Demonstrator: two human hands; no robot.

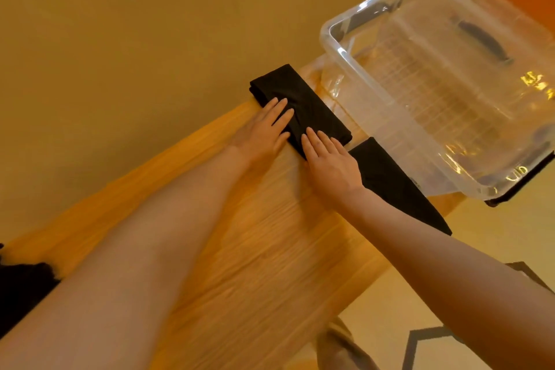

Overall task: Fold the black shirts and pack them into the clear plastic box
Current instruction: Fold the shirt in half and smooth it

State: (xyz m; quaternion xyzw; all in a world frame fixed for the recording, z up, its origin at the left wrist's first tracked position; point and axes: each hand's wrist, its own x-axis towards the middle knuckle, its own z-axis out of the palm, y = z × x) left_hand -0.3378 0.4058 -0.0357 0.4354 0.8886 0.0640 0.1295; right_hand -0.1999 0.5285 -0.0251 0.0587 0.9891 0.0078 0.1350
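Folded shirt: the narrow black folded fabric strip (300, 108) lies on the light wooden table top (255, 249), at its far edge, touching both hands.
Long axis: it runs diagonally, from far left to near right, roughly parallel to the near wall of the box.
Left hand: the left hand (264, 129) lies flat with fingers straight, fingertips pressing the far-left half of the strip; it grips nothing.
Right hand: the right hand (327, 159) is also flat and spread, fingers resting on the near-right end of the strip; nothing is pinched.
Box: the clear plastic storage box (345, 51) stands just right of the strip, rim up, apparently with no shirt in it.
Second cloth: another black cloth piece (390, 177) lies under the right wrist, beside the box.
Nearer hand: the right hand is closer to the box.
Coming move, judged: 2 hands should lift the strip and carry it a short way right, over the rim.
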